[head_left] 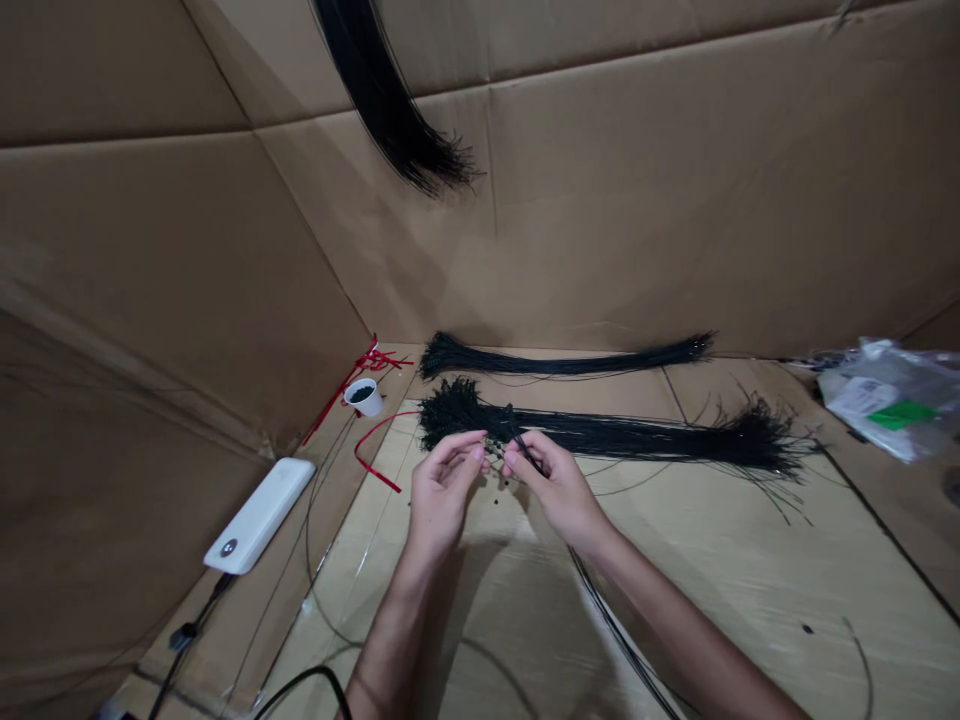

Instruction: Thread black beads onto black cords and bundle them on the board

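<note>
My right hand (pixel 555 482) is closed around a few thin black cords (pixel 611 620), which trail down from it past my forearm to the bottom edge. My left hand (pixel 444 487) is closed too, its thumb and forefinger pinched close to the small-knobbed ends of the cords (pixel 495 449). What exactly sits between the left fingertips is too small to make out. Just behind both hands lies a thick bundle of black cords (pixel 622 434) with a bushy left end. A second, thinner bundle (pixel 555 362) rests farther back along the cardboard wall.
To the left stand a white cup (pixel 364 397) with small black bits and a white power bank (pixel 260 515) with a cable. Red ribbon (pixel 375 450) lies near the cup. Another black bundle (pixel 397 110) hangs above. A clear plastic bag (pixel 889 395) is at right. Cardboard walls (pixel 675 200) enclose the surface.
</note>
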`<action>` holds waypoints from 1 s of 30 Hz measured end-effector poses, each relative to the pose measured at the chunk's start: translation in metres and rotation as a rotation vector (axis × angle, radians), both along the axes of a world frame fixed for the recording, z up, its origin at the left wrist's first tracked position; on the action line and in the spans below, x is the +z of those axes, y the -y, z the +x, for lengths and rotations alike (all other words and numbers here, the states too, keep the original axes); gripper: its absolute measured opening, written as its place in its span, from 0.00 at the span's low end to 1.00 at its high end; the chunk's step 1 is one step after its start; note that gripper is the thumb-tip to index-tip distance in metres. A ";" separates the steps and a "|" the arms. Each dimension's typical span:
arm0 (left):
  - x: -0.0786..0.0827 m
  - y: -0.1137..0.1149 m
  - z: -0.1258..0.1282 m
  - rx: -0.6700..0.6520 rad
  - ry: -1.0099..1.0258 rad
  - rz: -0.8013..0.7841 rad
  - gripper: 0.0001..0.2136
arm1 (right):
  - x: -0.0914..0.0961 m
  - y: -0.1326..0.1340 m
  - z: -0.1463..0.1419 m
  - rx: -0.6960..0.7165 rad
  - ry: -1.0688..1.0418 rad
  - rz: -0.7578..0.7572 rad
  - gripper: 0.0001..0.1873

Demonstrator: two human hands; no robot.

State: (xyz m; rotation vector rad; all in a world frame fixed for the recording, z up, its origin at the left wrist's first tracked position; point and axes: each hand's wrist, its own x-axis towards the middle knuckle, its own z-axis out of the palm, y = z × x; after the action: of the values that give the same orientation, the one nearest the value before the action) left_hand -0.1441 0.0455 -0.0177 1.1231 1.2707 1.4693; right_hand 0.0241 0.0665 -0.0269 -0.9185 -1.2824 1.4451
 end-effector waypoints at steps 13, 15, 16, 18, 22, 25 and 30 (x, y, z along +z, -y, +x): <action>0.000 0.002 -0.004 -0.074 -0.131 -0.011 0.12 | 0.007 -0.002 0.004 -0.065 -0.040 0.001 0.20; 0.001 0.001 -0.005 -0.075 -0.193 0.041 0.09 | 0.008 -0.002 0.006 -0.066 -0.037 0.002 0.20; 0.002 0.001 -0.006 -0.072 -0.231 0.080 0.08 | 0.008 -0.002 0.006 -0.067 -0.034 0.002 0.20; 0.003 0.000 -0.007 -0.073 -0.286 0.138 0.07 | 0.009 -0.002 0.006 -0.070 -0.031 -0.001 0.21; 0.000 0.001 -0.008 -0.075 -0.300 0.097 0.07 | 0.013 -0.002 0.006 -0.065 -0.035 -0.015 0.22; -0.002 0.003 -0.006 -0.053 -0.316 0.086 0.07 | 0.015 -0.002 0.007 -0.056 -0.035 -0.037 0.23; 0.001 0.005 -0.002 -0.039 -0.155 0.050 0.10 | 0.012 -0.002 0.006 -0.065 -0.029 -0.053 0.24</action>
State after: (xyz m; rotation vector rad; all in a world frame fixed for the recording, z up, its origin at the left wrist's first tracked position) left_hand -0.1466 0.0403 -0.0171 1.3088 1.3152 1.4142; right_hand 0.0300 0.0682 -0.0150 -0.9622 -1.1875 1.4430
